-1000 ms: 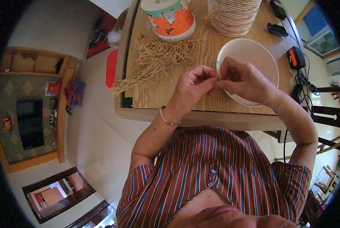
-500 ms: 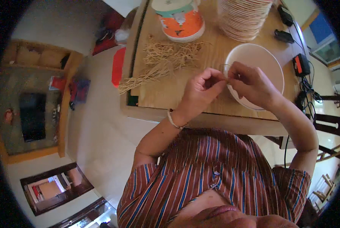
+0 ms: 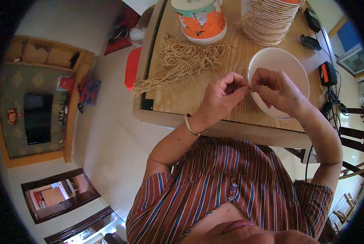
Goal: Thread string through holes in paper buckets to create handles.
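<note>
My left hand (image 3: 224, 97) and my right hand (image 3: 279, 92) meet fingertip to fingertip at the left rim of a white round tub (image 3: 299, 75). Both pinch a short bit of thin tan cord (image 3: 251, 87), and a small loop of it curves up beside the rim. The fingers partly cover the cord, so I cannot tell how it is fixed to the tub. The tub's pale inside faces up. To the left, a loose bundle of similar tan cords (image 3: 186, 61) lies spread on the wooden table (image 3: 172, 103).
Behind the cords stands a short stack of orange, patterned tubs (image 3: 202, 26). A tall stack of nested white-rimmed tubs (image 3: 269, 22) rises behind the white one. Black adapters (image 3: 327, 74) and tangled cables (image 3: 332, 101) line the right edge. A red stool (image 3: 133, 69) stands left of the table.
The whole view has shifted slightly, so the table and its things sit a little farther right and lower. My hands stay pinched together at the tub's rim.
</note>
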A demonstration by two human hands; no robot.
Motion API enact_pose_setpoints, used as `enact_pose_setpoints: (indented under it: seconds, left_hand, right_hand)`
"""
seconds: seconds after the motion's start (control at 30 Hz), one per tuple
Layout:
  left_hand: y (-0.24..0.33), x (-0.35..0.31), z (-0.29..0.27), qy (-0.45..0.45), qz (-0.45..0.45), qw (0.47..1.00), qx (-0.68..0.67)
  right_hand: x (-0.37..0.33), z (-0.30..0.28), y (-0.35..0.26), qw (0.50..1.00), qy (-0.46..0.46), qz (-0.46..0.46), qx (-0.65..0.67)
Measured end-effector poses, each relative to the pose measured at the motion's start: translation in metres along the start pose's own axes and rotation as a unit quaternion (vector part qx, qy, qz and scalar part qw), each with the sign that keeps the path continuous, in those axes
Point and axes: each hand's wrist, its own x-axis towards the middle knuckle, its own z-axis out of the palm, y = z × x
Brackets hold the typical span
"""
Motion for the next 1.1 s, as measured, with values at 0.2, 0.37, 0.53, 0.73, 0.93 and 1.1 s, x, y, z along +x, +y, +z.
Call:
enact_pose_setpoints:
  seconds: [0.2,0.37,0.53,0.73,0.93,1.1]
  left_hand:
    - [0.004,0.001,0.003,-0.003,-0.001,1.0,-0.013]
    - [0.001,0.004,-0.003,-0.006,-0.014,1.0,-0.007]
    - [0.002,0.005,-0.004,-0.015,-0.012,1.0,-0.023]
    - [0.004,0.004,-0.003,0.012,-0.006,1.0,-0.008]
    - [0.012,0.002,0.002,0.015,0.015,0.999,0.024]
    - [0.003,0.004,0.003,0.013,0.04,0.997,0.057]
  right_hand:
    - [-0.001,-0.004,0.004,0.999,-0.019,0.007,0.026]
    - [0.003,-0.006,0.002,0.995,-0.018,0.012,0.101]
    - [0.005,-0.009,0.009,0.986,-0.01,0.018,0.168]
    - [0.005,-0.007,0.005,0.98,-0.01,0.046,0.194]
    - [0.005,-0.009,0.007,0.982,-0.018,0.037,0.182]
    - [0.006,-0.007,0.008,0.982,-0.014,0.027,0.185]
